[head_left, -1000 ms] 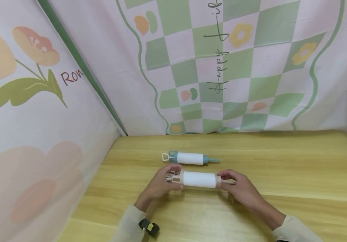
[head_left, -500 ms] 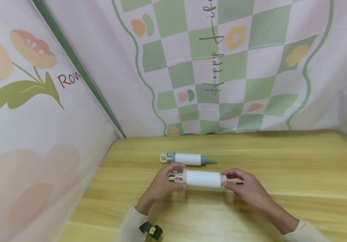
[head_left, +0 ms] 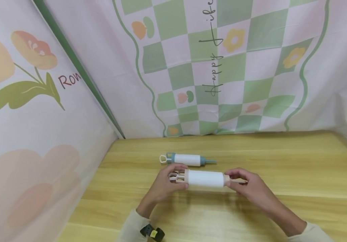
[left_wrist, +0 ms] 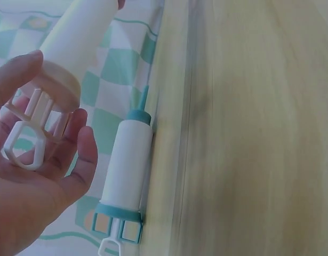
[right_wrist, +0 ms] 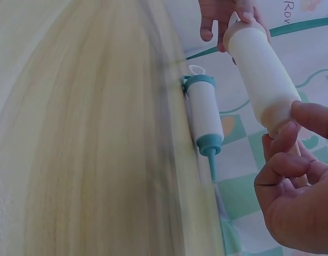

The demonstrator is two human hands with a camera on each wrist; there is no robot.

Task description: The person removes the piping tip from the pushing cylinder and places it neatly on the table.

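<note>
Both hands hold a white plastic syringe (head_left: 205, 178) with beige-pink ends, level above the table. My left hand (head_left: 163, 183) grips its handle end; in the left wrist view the thumb lies on the beige collar (left_wrist: 60, 85) and the white pull ring (left_wrist: 26, 146) shows in front of the palm. At the other end, my right hand (head_left: 249, 183) pinches the beige nozzle cap (right_wrist: 277, 114) between thumb and fingers. Behind them a second white syringe (head_left: 187, 160) with teal ends lies on the table, its ring to the left and thin nozzle to the right, touched by neither hand.
A wood-grain table (head_left: 282, 161) spreads under both hands. A checked, flower-printed cloth (head_left: 231, 74) hangs along its back edge, and another printed cloth (head_left: 40, 127) hangs on the left. A dark band with a yellow patch (head_left: 153, 232) sits on the left wrist.
Both hands and the beige-ended syringe have shifted slightly to the right in the head view, the right hand more than the left. The teal-ended syringe stays lying on the table.
</note>
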